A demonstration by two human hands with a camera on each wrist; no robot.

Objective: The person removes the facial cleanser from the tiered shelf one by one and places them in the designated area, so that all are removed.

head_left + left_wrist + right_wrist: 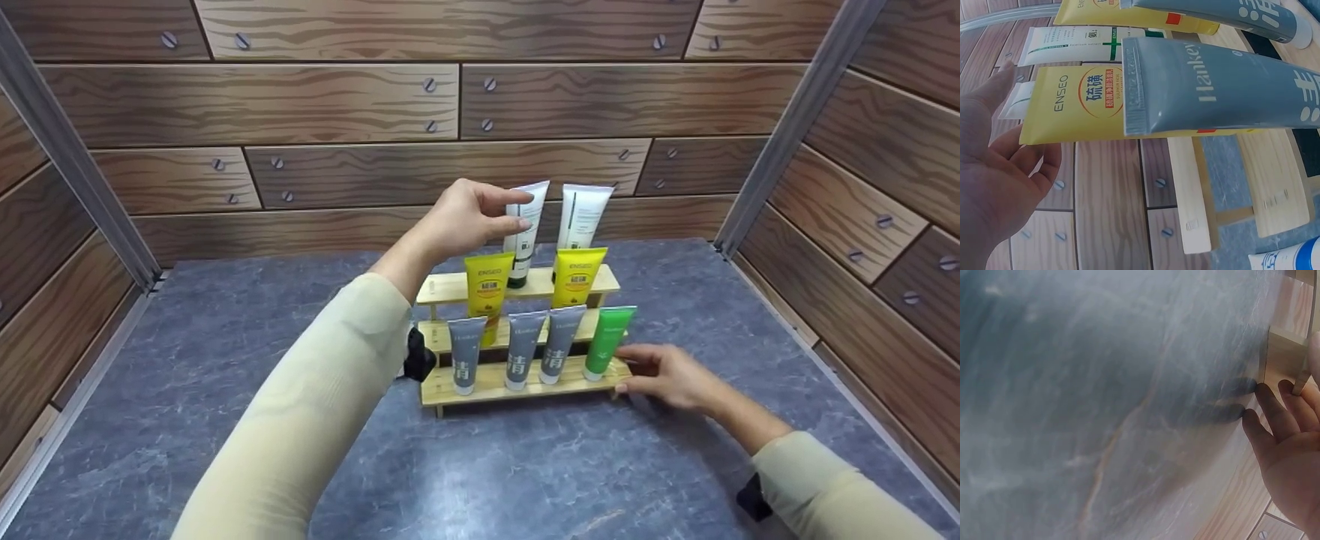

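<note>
My left hand (471, 217) reaches to the top tier of a three-tier wooden rack (442, 289). Its thumb and index finger lie over a white tube (534, 240) standing there. In the left wrist view, that tube (1015, 104) sits between the spread thumb and the fingers; contact is unclear. A second white tube (585, 214) stands to its right. Two yellow tubes (489, 281) occupy the middle tier. Along the bottom tier are three grey tubes (465, 352) and a green tube (609, 337). My right hand (671, 376) grips the rack's lower right end between thumb and fingers.
The rack stands on a dark marbled tabletop (247, 352). Wood-patterned walls (360, 105) close in the back and sides, with metal posts at the corners. A white-and-blue tube (1292, 260) shows at the lower right of the left wrist view.
</note>
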